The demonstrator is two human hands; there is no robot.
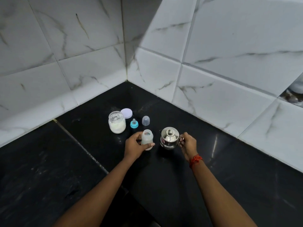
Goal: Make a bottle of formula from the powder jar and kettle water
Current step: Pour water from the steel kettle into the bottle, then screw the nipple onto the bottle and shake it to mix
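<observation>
An open, translucent baby bottle (147,136) stands upright on the black counter (213,161), and my left hand (134,145) grips it around its lower body. Just to its right sits a small steel kettle (169,138) with its lid on. My right hand (188,143) holds the kettle's handle on its right side. Behind the bottle stands an open glass jar (116,122) with white powder inside. Its pale lilac lid (126,113) lies behind it. A blue-collared teat (134,123) and a clear bottle cap (145,120) rest between jar and kettle.
The counter runs into a corner of white marbled wall tiles (91,76), close behind the objects. A seam (78,141) crosses the counter diagonally to the left of the jar. A red thread band (195,159) is tied on my right wrist.
</observation>
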